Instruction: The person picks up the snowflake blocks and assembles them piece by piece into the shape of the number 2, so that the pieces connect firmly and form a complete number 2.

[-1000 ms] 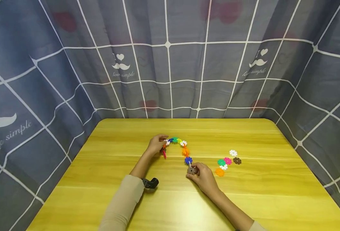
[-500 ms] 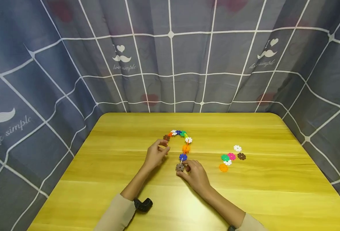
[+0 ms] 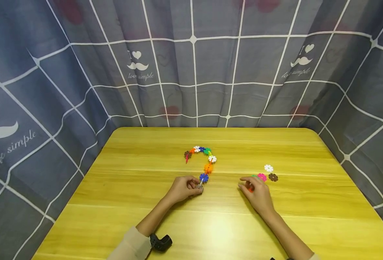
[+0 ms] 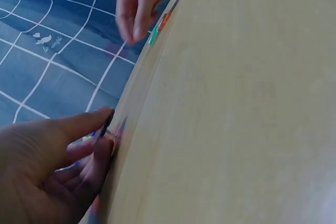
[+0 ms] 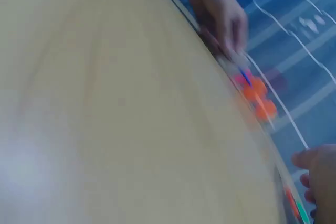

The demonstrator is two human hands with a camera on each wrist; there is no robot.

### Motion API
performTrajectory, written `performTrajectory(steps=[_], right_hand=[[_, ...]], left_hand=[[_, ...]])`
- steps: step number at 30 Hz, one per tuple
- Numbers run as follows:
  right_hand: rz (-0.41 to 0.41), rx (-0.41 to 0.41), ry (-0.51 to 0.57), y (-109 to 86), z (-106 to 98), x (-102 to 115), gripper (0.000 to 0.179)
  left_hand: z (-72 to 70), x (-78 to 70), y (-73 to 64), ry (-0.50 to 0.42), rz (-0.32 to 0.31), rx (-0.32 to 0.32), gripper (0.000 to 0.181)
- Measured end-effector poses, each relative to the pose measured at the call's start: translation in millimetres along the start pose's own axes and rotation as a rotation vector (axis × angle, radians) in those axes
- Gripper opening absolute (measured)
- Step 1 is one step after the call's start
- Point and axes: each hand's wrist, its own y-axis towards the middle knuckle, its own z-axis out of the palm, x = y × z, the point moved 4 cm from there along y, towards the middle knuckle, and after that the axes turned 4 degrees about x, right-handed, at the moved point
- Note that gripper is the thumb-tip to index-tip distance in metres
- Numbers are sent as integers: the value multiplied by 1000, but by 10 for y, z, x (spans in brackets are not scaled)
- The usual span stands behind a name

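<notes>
A hook-shaped chain of coloured, notched interlocking discs, with an orange disc (image 3: 208, 168) in its right side, lies mid-table. My left hand (image 3: 182, 189) pinches the greyish-brown interlocking disc (image 3: 200, 186) at its near end, just below a white edge-on disc and a blue disc (image 3: 204, 177). In the left wrist view, that pinched disc (image 4: 107, 123) shows as a dark edge between thumb and finger. My right hand (image 3: 258, 195) hovers over loose discs, thumb and forefinger apart, nothing seen between them. Beneath it an orange disc (image 3: 251, 189) is partly covered.
Beside the right hand lie a pink disc (image 3: 261, 177), a brown disc (image 3: 273, 177) and a white disc (image 3: 268, 168); a green one (image 3: 254, 176) is mostly hidden. A grey checked curtain (image 3: 211, 72) hangs behind the wooden table (image 3: 139, 151).
The left hand came from the chain's far-left end to its near end and took the greyish-brown disc. The right hand let go of it and moved right to the loose discs.
</notes>
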Motion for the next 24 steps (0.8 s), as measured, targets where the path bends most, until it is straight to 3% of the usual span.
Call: performTrajectory(steps=[2,6,11,14,19,22,24], right_hand=[[28,-17,-81,-76,-164,-112,24],[77,28,-168,-227,-318,-216,28],[82,81,-158,-275,-347,-216,32],[102,103,-147,-286,-352,-196,32],[159,150,-78,-275,-321,-158,31],[145,143,64,-241,-210,-89,29],[117,142,239,-205,-84,-10,25]], left_hand=[[26,43,3,-142,-62,18,25],[64,112,-1,-432,-183,70,20],[139,55,-18,-661,-207,171,22],[191,26,-21,-722,-215,196,22],[252,12,-20,-761,-228,180,21],[276,-8,-8,-755,-224,161,22],[279,-31,4,-742,-212,128,23]])
